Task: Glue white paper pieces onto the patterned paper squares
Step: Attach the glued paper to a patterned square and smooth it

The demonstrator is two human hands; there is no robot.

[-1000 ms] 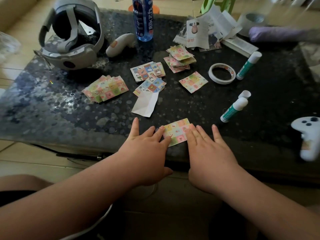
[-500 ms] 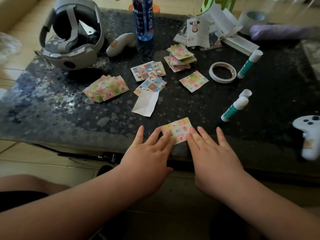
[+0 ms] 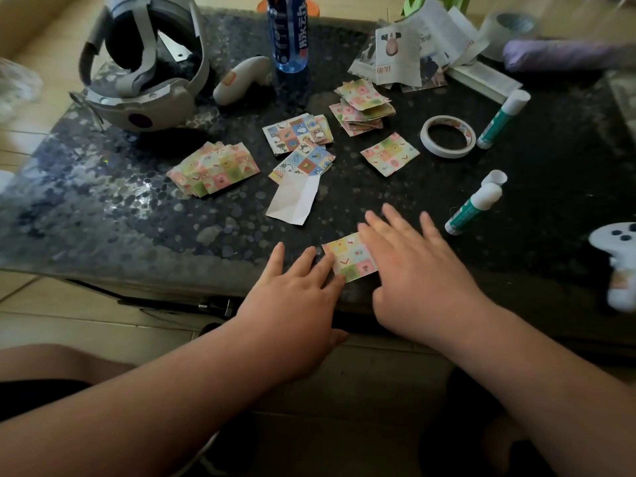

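Patterned paper square [image 3: 349, 261] lay at near edge of dark table [image 3: 103, 218], approx. centre. We noted L hand [image 3: 296, 304] flat, fingers straight, tips touching square's left edge. R hand [image 3: 416, 270] was flat w/ fingers spread, laid over square's right part. Neither hand gripped anything. White paper piece [image 3: 292, 201] lay just beyond on far side, apart from square, touching blue-patterned stack [image 3: 304, 161]. Glue stick [image 3: 473, 210] lay to the right; tape roll [image 3: 447, 136] sat farther back.
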